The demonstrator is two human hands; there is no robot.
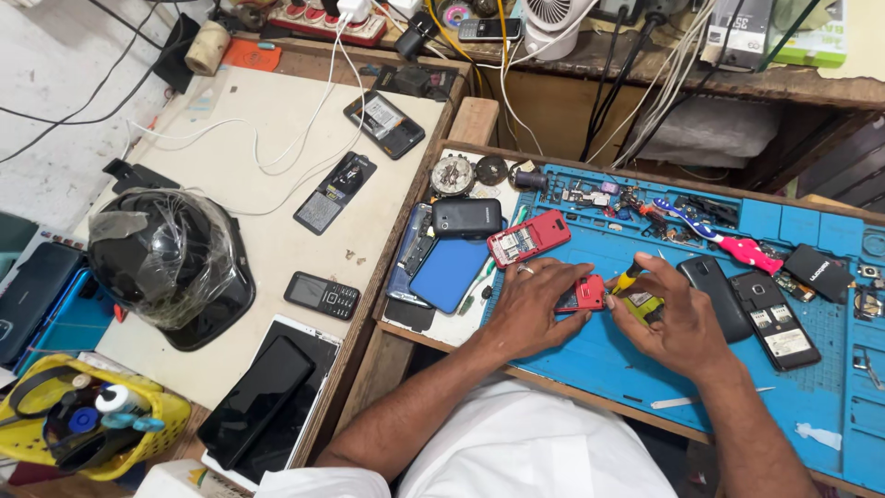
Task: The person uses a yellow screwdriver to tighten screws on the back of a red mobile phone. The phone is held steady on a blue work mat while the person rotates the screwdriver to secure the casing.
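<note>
On the blue repair mat [645,369], the left hand [530,309] pinned a small red phone [583,293] while the right hand [668,318] gripped a yellow-handled screwdriver [631,277]; a slip could likely gouge its exposed internals.

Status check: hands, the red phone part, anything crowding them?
Left hand pins red phone part on blue mat. Right hand holds yellow-handled screwdriver. Black phones close right.
</note>
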